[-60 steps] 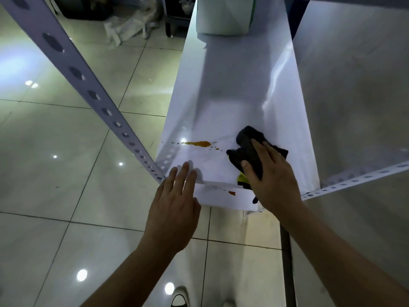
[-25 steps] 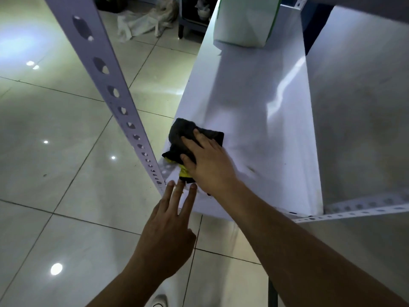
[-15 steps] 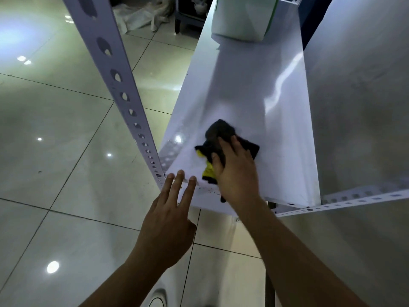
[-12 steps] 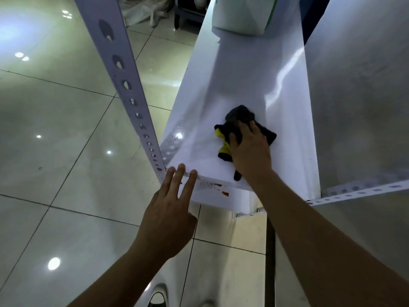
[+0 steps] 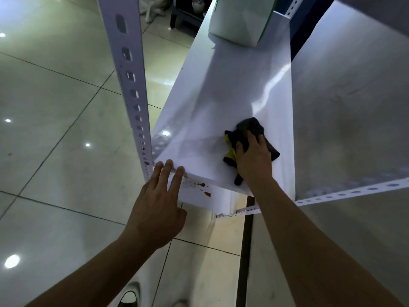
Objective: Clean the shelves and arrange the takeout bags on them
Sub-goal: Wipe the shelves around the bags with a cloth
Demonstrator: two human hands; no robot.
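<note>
A white shelf [image 5: 221, 103] runs away from me between perforated metal posts. My right hand [image 5: 253, 158] presses a dark grey cloth with a yellow patch [image 5: 250, 129] flat on the shelf's near right part. My left hand [image 5: 157, 204] rests with straight fingers on the shelf's front left corner. Orange-brown drips [image 5: 202, 188] mark the front face of the shelf below its edge. A white takeout bag with a green edge [image 5: 241, 21] stands at the far end of the shelf.
A perforated upright post [image 5: 130, 85] rises just left of the shelf. A grey wall [image 5: 354, 103] bounds the right side, with a perforated rail [image 5: 354, 192] across it. Glossy floor tiles [image 5: 55, 120] spread to the left. Crumpled white bags [image 5: 152, 5] lie far back on the floor.
My right hand swept the cloth across the shelf from the left front corner to the right. The orange spill on the shelf top is gone. My left hand stayed at the front edge.
</note>
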